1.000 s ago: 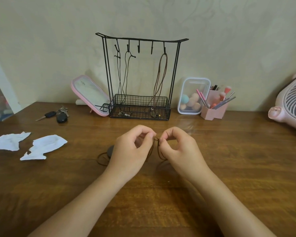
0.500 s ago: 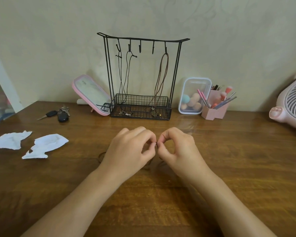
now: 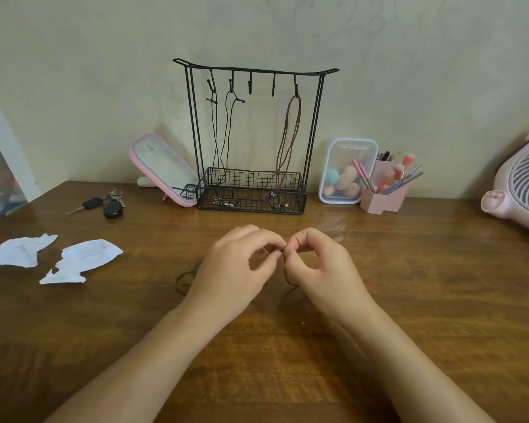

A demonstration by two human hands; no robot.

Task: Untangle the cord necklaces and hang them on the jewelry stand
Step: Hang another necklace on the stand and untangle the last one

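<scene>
Both hands meet over the desk (image 3: 409, 285), in front of the stand (image 3: 313, 132). The left hand (image 3: 232, 267) has its grip closed, thumb and forefinger pinching a thin brown cord (image 3: 286, 274). The right hand (image 3: 321, 264) pinches the same cord just beside it, fingertips almost touching. The cord drops from the pinch along the right palm toward the desk. A dark loop (image 3: 182, 280), probably the same necklace, lies by the left wrist. On the stand, two black cords (image 3: 223, 132) hang from the left hooks and a brown necklace (image 3: 290, 132) from the rightmost. Keys (image 3: 104, 204) and paper scraps (image 3: 83, 261) lie to the left.
</scene>
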